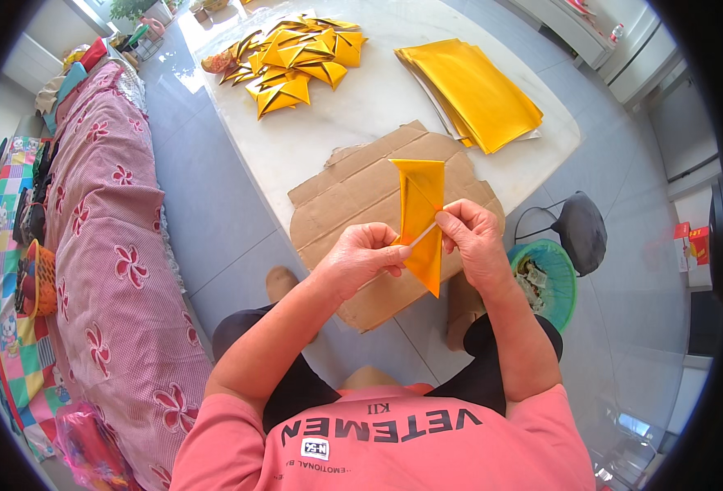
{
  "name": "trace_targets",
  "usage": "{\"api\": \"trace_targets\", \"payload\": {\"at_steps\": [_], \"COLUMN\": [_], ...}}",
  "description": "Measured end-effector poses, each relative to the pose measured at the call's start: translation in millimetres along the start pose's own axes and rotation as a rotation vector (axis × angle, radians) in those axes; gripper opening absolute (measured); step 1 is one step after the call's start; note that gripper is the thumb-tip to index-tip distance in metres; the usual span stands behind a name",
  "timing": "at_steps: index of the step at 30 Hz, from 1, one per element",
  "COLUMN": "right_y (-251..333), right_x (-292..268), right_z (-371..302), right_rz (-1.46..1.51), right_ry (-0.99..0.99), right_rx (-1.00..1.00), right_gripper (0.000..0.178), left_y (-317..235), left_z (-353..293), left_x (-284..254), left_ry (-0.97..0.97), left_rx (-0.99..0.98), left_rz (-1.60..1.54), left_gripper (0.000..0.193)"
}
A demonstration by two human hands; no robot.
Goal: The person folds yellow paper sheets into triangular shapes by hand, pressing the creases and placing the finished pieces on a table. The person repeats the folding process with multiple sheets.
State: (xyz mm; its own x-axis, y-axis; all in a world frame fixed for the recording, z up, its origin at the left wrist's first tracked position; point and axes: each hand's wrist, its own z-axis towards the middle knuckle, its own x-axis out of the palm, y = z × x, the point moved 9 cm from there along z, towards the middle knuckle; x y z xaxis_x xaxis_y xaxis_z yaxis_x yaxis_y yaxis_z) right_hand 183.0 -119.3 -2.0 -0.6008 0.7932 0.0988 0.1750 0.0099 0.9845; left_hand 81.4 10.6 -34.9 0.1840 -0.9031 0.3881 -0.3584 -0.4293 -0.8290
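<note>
A folded strip of shiny gold paper (421,192) is held upright over a piece of brown cardboard (337,204), its ends slanting to points. My left hand (363,259) pinches its left edge between thumb and fingers. On the opposite edge, my right hand (473,235) grips the same paper with thumb and forefinger. A narrow pale line crosses the gold between the two thumbs. Beyond the cardboard, a stack of flat gold sheets (476,90) lies to the right. Farther left is a heap of folded gold paper pieces (284,90).
The cardboard overhangs the near end of a white marble-look table (361,119). A pink flower-patterned cover (100,245) drapes furniture along the left. By my right knee stand a green bin (562,290) with scraps inside and a dark grey cushioned seat (582,233).
</note>
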Motion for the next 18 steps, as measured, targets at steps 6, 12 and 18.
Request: {"api": "trace_targets", "payload": {"at_steps": [6, 12, 18], "right_y": [6, 6, 2], "right_x": [-1, 0, 6], "right_z": [-2, -2, -4], "right_rz": [-0.031, -0.033, -0.052], "right_ry": [-0.013, 0.014, 0.044], "right_rx": [-0.020, -0.032, -0.019], "right_gripper": [0.012, 0.012, 0.010], "left_y": [-3, -7, -13], "left_z": [0, -3, -4], "left_x": [0, 2, 6], "left_ry": [0.028, 0.036, 0.012], "left_rx": [0.034, 0.067, 0.116], "left_rz": [0.015, 0.008, 0.037], "left_gripper": [0.016, 0.023, 0.021]}}
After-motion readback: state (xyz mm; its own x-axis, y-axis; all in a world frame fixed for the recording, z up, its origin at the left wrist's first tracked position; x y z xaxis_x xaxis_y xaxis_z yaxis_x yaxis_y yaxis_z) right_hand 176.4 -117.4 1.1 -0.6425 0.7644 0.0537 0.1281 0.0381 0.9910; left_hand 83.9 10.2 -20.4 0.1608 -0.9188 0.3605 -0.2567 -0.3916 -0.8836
